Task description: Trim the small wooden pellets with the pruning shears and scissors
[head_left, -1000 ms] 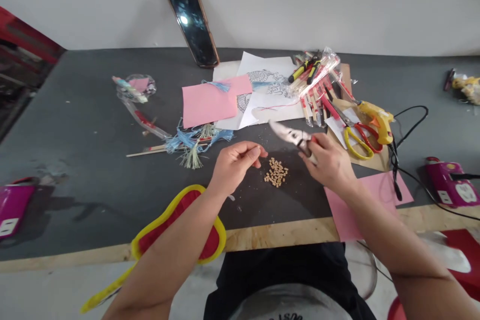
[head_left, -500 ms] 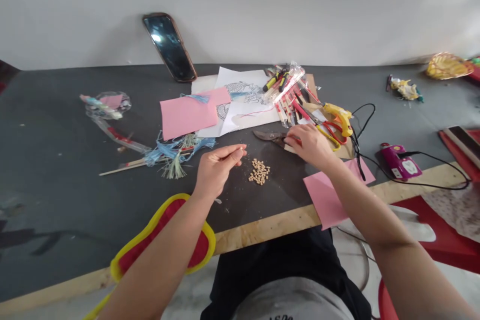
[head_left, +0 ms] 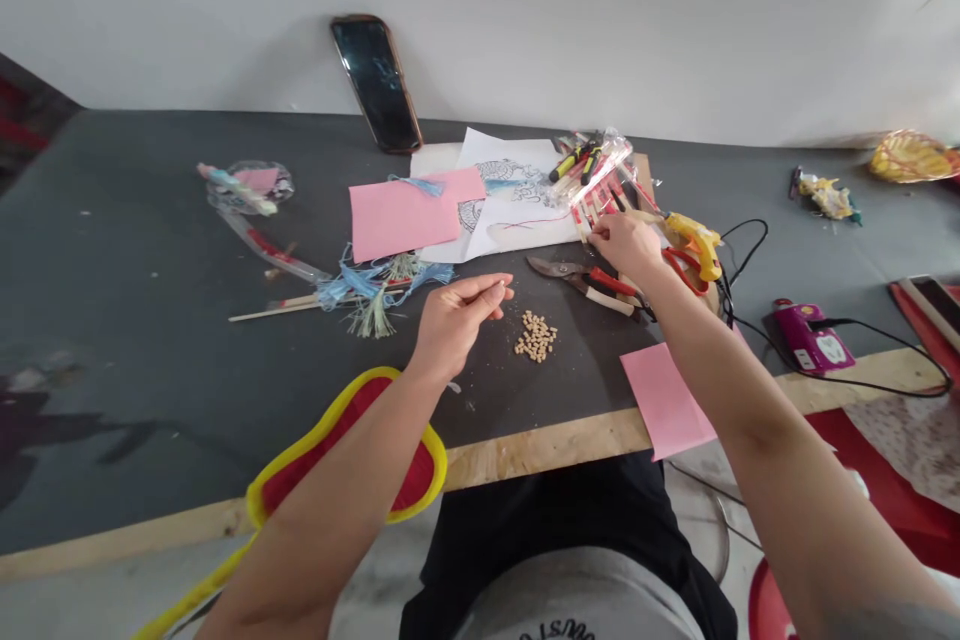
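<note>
My left hand is pinched closed above the dark table, and what its fingertips hold is too small to make out. Just to its right lies a pile of small tan pieces. My right hand reaches to the bundle of red and pale sticks, its fingers bent down over them; whether it grips one is hidden. Below that hand lie pruning shears with one red and one pale handle. A yellow glue gun lies right of the hand, beside red-handled scissors.
Pink paper and printed sheets lie mid-table, with blue and green tassels nearby. A phone leans on the wall. A purple box with a black cable sits right. A red and yellow padded shape is at the front edge.
My right hand has left the shears and moved up to the sticks. My left hand stays pinched beside the pile. The whole view has shifted slightly.
</note>
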{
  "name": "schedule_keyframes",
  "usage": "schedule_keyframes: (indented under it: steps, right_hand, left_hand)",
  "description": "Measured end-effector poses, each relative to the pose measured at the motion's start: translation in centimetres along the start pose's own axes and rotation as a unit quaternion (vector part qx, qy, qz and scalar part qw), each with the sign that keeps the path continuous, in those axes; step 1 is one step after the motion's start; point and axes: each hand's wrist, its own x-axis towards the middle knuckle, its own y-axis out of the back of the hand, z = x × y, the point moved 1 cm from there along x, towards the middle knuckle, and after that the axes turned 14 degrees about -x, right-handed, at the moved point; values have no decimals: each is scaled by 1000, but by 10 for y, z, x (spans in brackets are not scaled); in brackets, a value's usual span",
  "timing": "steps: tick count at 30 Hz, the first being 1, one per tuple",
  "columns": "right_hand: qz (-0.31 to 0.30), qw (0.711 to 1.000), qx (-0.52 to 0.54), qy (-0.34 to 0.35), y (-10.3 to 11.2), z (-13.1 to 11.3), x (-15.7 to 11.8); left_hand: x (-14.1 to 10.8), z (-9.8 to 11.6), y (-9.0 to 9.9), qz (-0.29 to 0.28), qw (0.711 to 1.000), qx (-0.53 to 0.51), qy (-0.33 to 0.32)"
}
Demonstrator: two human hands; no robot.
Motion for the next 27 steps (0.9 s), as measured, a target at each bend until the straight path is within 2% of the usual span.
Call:
schedule_keyframes:
  steps: [3, 8, 10, 12, 14, 16, 19, 22, 27]
  right_hand:
    - [-17, 1000, -21, -11, 3, -4, -2]
    - [-6, 1000, 4, 7, 0, -2, -1]
    - [10, 999, 35, 18, 2, 0, -5]
    - [44, 991, 112, 50, 8, -1, -15]
    - [74, 961, 245, 108, 16, -9, -35]
    - [75, 914, 355, 182, 23, -22, -58]
    - [69, 860, 438, 255, 24, -43, -88]
    - [53, 834, 484, 260, 13, -56, -101]
    - [29, 823, 496, 276, -2, -60, -105]
  left_hand:
    - [-1, 0, -2, -4, 1000, -6, 6]
    - [-2, 1, -3, -18, 999, -30, 36]
    - [-2, 1, -4, -19, 997, -42, 54]
    - [-2, 3, -5, -20, 996, -53, 72]
    - [-3, 4, -7, -24, 994, -63, 91]
    - [-5, 5, -9, -36, 990, -69, 114]
    - [-9, 5, -11, -62, 986, -71, 141]
    - [-12, 4, -11, -85, 984, -67, 145]
    - [-14, 1, -12, -110, 982, -33, 151]
